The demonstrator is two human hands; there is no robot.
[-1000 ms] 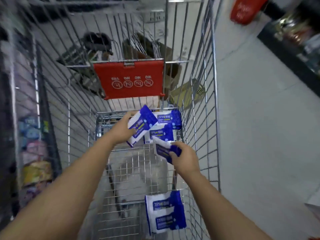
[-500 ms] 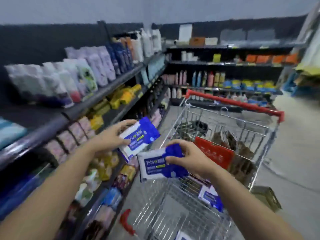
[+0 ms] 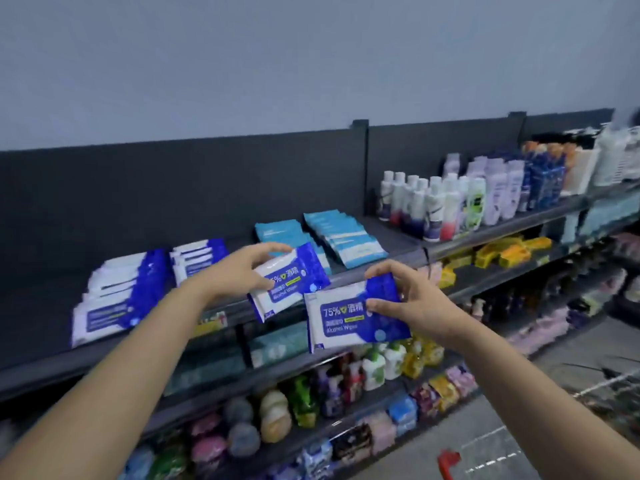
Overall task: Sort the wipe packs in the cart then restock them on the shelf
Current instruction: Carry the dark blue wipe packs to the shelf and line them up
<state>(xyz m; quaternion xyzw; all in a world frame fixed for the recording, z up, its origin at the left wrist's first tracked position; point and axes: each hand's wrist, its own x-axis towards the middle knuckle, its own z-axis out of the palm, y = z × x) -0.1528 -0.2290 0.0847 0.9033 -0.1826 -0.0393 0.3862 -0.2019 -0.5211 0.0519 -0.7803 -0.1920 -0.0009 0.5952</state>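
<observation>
Store shelf (image 3: 381,268) ahead, left hand (image 3: 239,271) and right hand (image 3: 415,303) each pinch a soft, light, likely slippery wipe pack (image 3: 287,285) by its edge.

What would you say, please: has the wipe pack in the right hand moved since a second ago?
Yes. The wipe pack rose out of the cart to the top shelf's front edge.

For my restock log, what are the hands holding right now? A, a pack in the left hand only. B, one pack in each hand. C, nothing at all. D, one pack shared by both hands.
B: the left hand grips the upper pack and the right hand grips the lower pack, neither yet set on the shelf.
</observation>
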